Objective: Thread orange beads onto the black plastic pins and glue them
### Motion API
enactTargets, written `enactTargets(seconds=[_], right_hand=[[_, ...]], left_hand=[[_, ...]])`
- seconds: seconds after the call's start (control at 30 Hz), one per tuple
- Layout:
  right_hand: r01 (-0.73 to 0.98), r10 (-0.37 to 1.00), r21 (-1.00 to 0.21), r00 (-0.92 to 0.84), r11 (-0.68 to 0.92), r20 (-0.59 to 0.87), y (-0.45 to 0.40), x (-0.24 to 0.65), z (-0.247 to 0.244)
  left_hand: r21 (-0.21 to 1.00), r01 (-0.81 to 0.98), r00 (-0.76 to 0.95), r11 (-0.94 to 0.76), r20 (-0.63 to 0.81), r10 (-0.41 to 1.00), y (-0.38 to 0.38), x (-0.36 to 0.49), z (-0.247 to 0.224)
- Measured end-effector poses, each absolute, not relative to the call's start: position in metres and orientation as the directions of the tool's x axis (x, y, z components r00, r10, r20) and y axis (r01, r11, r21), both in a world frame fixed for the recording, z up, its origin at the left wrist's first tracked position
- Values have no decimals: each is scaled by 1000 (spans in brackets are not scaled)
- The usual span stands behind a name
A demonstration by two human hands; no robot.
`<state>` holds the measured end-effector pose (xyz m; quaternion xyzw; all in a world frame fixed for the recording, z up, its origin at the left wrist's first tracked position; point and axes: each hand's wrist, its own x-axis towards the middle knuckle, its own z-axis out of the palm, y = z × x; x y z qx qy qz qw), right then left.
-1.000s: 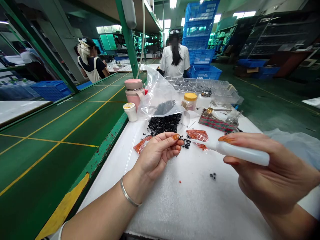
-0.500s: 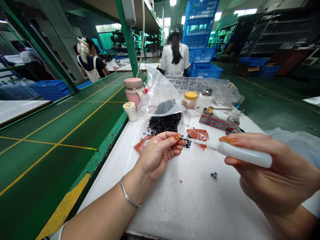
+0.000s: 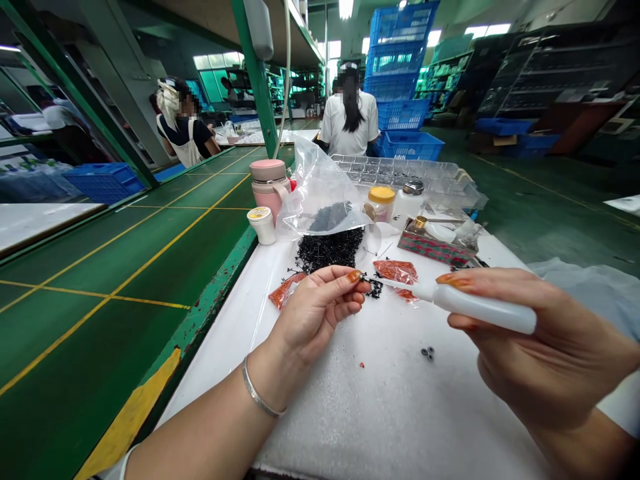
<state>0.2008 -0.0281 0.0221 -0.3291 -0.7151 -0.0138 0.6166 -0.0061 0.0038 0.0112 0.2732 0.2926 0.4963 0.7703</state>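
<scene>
Small black part, pinched in left hand's grip above white tabletop. Slim white squeeze bottle, gripped by right hand, nozzle at the part. Behind: heaped black pieces.

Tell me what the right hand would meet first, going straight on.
The right hand, white bottle leading, would likely meet the black part in the left hand; depth is unclear.
</scene>
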Motion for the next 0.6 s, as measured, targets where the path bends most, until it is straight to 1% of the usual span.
enactTargets(seconds=[0.6], right_hand=[[464, 450, -388, -25, 796, 893, -27, 200, 22]], left_hand=[[712, -605, 335, 356, -178, 925, 5, -7, 10]])
